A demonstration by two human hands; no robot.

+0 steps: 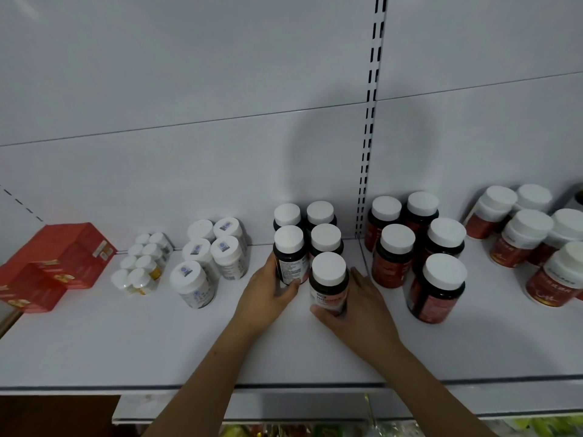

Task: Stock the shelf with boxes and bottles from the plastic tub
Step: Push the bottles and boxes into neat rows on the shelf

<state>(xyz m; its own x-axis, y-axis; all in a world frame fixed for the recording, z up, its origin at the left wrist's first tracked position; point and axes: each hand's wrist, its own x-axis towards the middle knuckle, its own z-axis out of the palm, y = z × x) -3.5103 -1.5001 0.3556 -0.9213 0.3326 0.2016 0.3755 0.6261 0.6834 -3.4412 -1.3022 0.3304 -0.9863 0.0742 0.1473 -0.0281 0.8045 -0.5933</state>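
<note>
White-capped dark bottles: left hand [268, 291] grips one [291, 255], right hand [353, 305] grips the front bottle [328, 283], mid-shelf [126, 348], toward the back wall. Risk: tight rows, so a nudge could topple neighbours. Tub not in view.

White shelf [132, 348], flat, backed by a white panel with a slotted upright [367, 159]. Standing on it, from left to right:

- Red boxes [53, 266], stacked at the far left.
- Small white bottles [142, 263], two rows, close together.
- Five larger white bottles [209, 257] with labelled caps, just beside the small ones.
- Five dark bottles with white caps [310, 241], two rows, at centre; front two held by hands.
- Five dark bottles with red labels [416, 247], right of the upright.
- Red-labelled white-capped tubs [530, 244], far right, some stacked.

Front edge of shelf trimmed with a dark strip [94, 387].
</note>
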